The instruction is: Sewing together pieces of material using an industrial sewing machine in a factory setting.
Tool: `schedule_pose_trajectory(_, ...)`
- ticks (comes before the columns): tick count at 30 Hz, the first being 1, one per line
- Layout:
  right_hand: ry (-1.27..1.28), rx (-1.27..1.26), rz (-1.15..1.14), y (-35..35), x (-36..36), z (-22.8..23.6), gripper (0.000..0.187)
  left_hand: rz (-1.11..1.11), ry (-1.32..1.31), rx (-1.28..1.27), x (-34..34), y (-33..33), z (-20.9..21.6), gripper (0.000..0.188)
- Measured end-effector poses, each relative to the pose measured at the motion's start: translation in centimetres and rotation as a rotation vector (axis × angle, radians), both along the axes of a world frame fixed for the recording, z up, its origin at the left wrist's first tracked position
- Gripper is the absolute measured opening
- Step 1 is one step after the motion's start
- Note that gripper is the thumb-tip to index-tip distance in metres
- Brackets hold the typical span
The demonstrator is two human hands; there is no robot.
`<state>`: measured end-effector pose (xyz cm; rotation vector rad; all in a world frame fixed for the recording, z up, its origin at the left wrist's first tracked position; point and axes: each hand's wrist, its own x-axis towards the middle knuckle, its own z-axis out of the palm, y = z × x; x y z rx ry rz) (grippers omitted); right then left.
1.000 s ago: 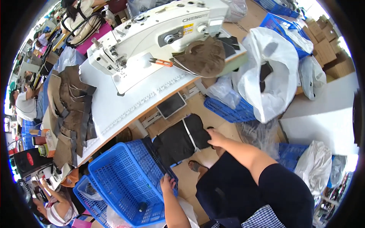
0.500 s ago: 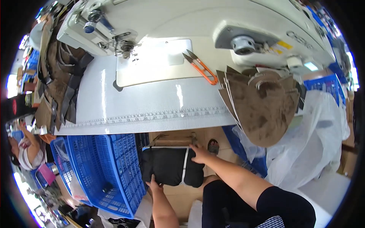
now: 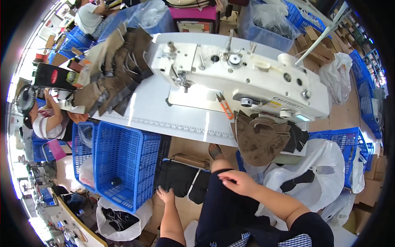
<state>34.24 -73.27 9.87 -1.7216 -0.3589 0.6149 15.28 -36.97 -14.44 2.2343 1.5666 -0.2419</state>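
Found the black bundle [image 3: 177,175] between six and seven o'clock, low beside the bent leg, with a white strap [image 3: 192,184] round its right part. Had the left hand [image 3: 166,196] at seven o'clock, touching the bundle's near left edge, fingers a little spread; could not tell any grip underneath. Had the right hand [image 3: 240,183] at five o'clock over the dark-clad thigh [image 3: 224,201], holding nothing, fingers loosely curled and close together. Probably called for both palms on opposite ends, even pressure, and no tugging by the strap (likely to slip or bite into soft-looking stuff).

Saw a blue basket [image 3: 117,152] at eight o'clock, just beside the bundle's left end and apt to crowd the left hand. Met the table [image 3: 181,115] edge on the bundle's twelve o'clock side, the thigh on its three o'clock side. Farther off, noticed a sewing machine [image 3: 230,72] towards one, orange-handled snips [image 3: 225,106] at two, a brown pile [image 3: 117,72] at ten, brown panels [image 3: 261,142] jutting past the table edge between three and four, and a white bag [image 3: 333,164] near four.
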Motion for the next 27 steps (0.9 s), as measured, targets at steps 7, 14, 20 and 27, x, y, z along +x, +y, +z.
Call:
schedule_pose_trajectory(7, -0.242, -0.219, -0.089, -5.4, -0.6, 7.5, 0.019, -0.232, -0.2, 0.069, -0.4, 4.0, 13.3, 0.056)
schedule_pose_trajectory(14, -0.129, -0.097, -0.269, 2.5, 5.6, 7.6, 0.02, -0.577, -0.161, -0.027, 13.4, 11.7, 15.2, 0.039)
schedule_pose_trajectory(20, -0.043, -0.2, -0.122, 14.0, 13.7, 6.5, 0.022, -0.717, 0.303, -0.474, 30.6, 26.7, 3.6, 0.034)
schedule_pose_trajectory(27, -0.032, -0.352, 0.002, 20.5, 17.7, 5.7, 0.026, -0.813, 0.173, -0.497, 40.6, 31.5, -4.7, 0.036)
